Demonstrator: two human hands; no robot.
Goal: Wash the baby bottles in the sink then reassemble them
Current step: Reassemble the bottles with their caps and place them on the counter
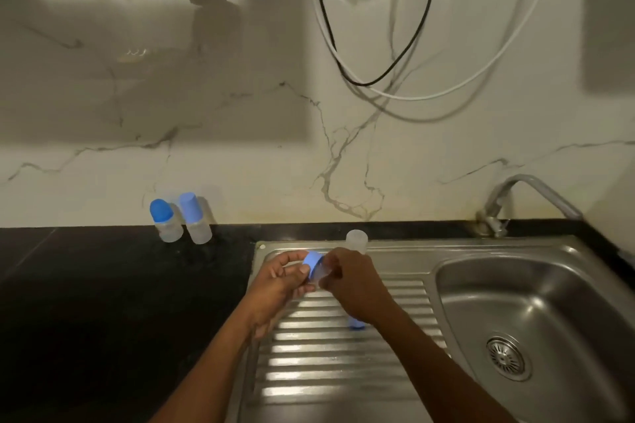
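Right, black counter [103, 285], marble wall, steel sink [457, 319] with a ribbed drainboard [326, 371]. Count them: two capped bottles [198, 216] left of the sink by the wall, one open bottle [356, 240] on the sink's back rim, one blue piece [355, 323] on the drainboard. Above the drainboard, the left hand [281, 276] pinches a blue ring [313, 262]; the right hand [350, 285] pinches the clear piece [323, 274] seated in it.
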